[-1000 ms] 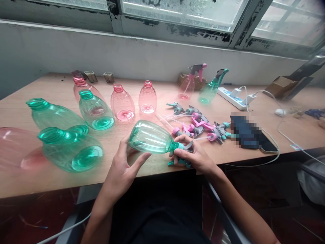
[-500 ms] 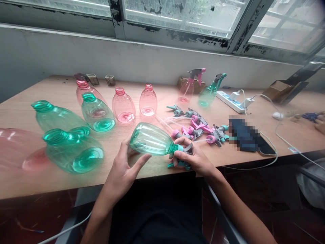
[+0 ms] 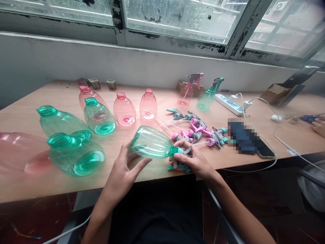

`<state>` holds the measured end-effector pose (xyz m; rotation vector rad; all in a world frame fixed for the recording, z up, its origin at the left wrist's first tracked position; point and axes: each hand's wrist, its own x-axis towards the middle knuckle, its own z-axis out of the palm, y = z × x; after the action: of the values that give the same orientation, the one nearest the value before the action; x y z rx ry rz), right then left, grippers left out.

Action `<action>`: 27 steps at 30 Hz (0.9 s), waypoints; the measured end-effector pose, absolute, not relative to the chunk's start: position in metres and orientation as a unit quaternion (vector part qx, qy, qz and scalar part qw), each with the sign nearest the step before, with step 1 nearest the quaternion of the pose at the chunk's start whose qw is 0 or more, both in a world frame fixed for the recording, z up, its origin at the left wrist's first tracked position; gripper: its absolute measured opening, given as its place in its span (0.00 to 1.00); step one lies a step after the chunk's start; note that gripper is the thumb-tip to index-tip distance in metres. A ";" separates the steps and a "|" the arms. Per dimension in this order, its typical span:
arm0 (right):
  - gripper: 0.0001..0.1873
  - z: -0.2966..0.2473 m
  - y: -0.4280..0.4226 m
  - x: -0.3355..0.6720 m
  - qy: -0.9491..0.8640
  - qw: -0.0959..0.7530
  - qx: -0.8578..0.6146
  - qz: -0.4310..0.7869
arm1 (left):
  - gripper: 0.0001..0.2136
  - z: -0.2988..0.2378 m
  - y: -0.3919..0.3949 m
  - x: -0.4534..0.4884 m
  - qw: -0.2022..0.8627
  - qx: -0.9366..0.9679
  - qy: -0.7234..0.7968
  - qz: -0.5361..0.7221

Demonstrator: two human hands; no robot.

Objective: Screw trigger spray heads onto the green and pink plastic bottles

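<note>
A clear green bottle [image 3: 152, 142] lies on its side in the air above the table's front edge, its neck pointing right. My left hand [image 3: 127, 166] cradles the base end, with fingers behind it and the thumb stretched along its lower side. At the neck, my right hand [image 3: 191, 157] is closed on a grey and teal spray head [image 3: 187, 151], whose light teal collar [image 3: 179, 151] sits at the bottle's mouth. Under my right hand lies another teal trigger head [image 3: 181, 167]. Beyond it is a pile of pink, grey and teal spray heads [image 3: 198, 130] with thin tubes.
Several open green bottles [image 3: 99, 117] and pink bottles [image 3: 124, 110] stand on the left. Behind are a pink spray bottle [image 3: 186, 93] and a green spray bottle [image 3: 207, 96] with heads on. A power strip [image 3: 230, 105], a phone [image 3: 266, 147] and another person's hand [image 3: 319, 125] are at right.
The view has tilted slightly, so everything sits a little lower. My left thumb looks slightly looser against the green bottle; my right hand keeps its grip at the neck.
</note>
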<state>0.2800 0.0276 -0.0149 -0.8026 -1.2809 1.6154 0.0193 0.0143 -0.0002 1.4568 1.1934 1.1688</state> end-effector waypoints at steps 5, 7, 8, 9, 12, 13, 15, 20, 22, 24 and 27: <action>0.17 -0.014 0.027 0.279 -0.510 0.456 -0.317 0.657 | 0.30 -0.002 0.016 0.019 0.432 0.593 0.480 0.481; 0.17 -0.014 0.027 0.279 -0.504 0.456 -0.321 0.659 | 0.28 -0.003 0.016 0.018 0.420 0.604 0.480 0.478; 0.17 -0.014 0.027 0.279 -0.502 0.455 -0.324 0.660 | 0.27 -0.004 0.016 0.018 0.415 0.608 0.481 0.477; 0.17 -0.014 0.027 0.278 -0.501 0.455 -0.325 0.661 | 0.27 -0.004 0.017 0.018 0.411 0.611 0.481 0.475; 0.18 -0.014 0.026 0.278 -0.506 0.455 -0.325 0.657 | 0.28 -0.005 0.017 0.018 0.403 0.617 0.487 0.468; 0.18 -0.014 0.026 0.278 -0.509 0.454 -0.326 0.655 | 0.30 -0.005 0.017 0.017 0.404 0.616 0.490 0.466; 0.19 -0.014 0.026 0.278 -0.513 0.449 -0.330 0.653 | 0.32 -0.006 0.016 0.017 0.408 0.609 0.494 0.467; 0.19 -0.013 0.026 0.277 -0.511 0.444 -0.332 0.657 | 0.34 -0.008 0.014 0.016 0.409 0.610 0.494 0.466; 0.19 -0.012 0.026 0.277 -0.510 0.444 -0.332 0.657 | 0.34 -0.009 0.013 0.015 0.409 0.611 0.495 0.463; 0.18 -0.011 0.026 0.277 -0.508 0.444 -0.333 0.659 | 0.32 -0.008 0.013 0.015 0.416 0.605 0.497 0.462; 0.18 -0.011 0.025 0.277 -0.507 0.444 -0.333 0.659 | 0.29 -0.005 0.013 0.016 0.443 0.598 0.483 0.461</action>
<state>0.2768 0.0252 -0.0108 -0.8265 -1.2569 1.6339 0.0163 0.0127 -0.0051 1.4839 1.1973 1.1436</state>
